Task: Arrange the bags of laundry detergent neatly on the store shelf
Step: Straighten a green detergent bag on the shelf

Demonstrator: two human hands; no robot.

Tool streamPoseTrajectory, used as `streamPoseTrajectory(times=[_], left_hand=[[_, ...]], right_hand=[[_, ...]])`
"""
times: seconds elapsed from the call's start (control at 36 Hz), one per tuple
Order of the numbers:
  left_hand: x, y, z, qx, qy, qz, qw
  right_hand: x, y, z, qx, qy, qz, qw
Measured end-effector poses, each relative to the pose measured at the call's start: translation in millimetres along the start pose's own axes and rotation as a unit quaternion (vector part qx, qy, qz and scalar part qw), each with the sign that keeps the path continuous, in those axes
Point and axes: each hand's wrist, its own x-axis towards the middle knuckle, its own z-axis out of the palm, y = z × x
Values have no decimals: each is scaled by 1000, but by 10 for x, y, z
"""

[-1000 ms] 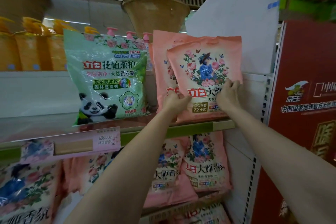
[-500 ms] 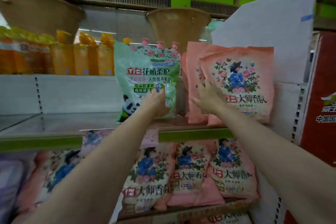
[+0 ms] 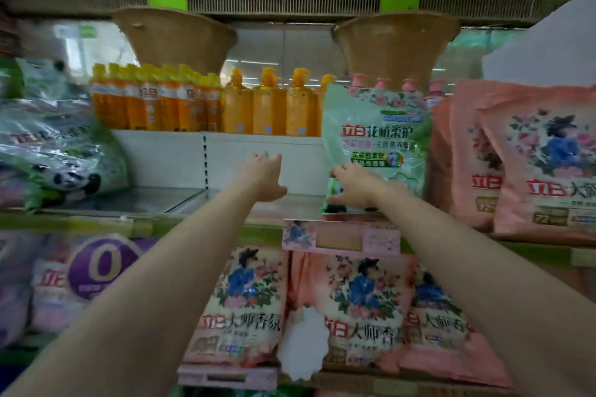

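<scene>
Your right hand [image 3: 353, 187] appears to grip the upright green panda-print detergent bag [image 3: 375, 151] low at its left edge, while your left hand [image 3: 263, 176], fingers open, hovers beside it.

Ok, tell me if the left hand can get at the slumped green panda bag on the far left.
Probably yes. The left hand is open and holds nothing, and bare shelf lies between it and the slumped green panda bag. Nothing blocks that stretch, though the bag sits well out to its left.
</scene>
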Motion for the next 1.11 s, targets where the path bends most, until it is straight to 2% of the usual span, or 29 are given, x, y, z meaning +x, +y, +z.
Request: streamPoseTrajectory(times=[0.72, 1.11], left_hand=[[-1195, -2945, -349, 106, -12, -171, 980], [-1446, -3740, -238, 37, -8, -261, 965]], right_hand=[[741, -2965, -189, 94, 41, -155, 983], [1086, -3830, -148, 120, 25, -211, 970]])
